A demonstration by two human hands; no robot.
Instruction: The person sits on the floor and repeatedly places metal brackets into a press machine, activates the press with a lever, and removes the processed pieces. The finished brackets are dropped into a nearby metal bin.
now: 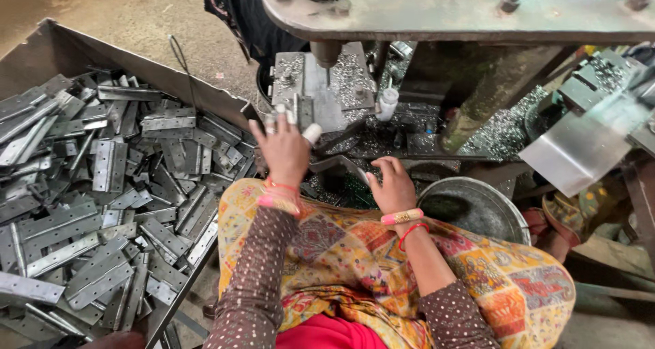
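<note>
My left hand (283, 150) reaches forward to the drill press table (321, 93), fingers spread, with a white wrap on one fingertip. Its fingertips touch a small upright metal hinge (300, 110) that sits below the drill bit (327, 69). My right hand (392, 185) is lower and to the right, over my lap. Its fingers curl at the end of a dark bent metal lever (338, 163). Both wrists wear bangles and red thread. The palms are hidden.
A large metal tray (205, 93) at the left is heaped with several grey hinges (102, 206). A round metal bowl (501, 206) stands at my right knee. Metal shavings (501, 127) cover the machine base. The press head (450, 8) overhangs the work area.
</note>
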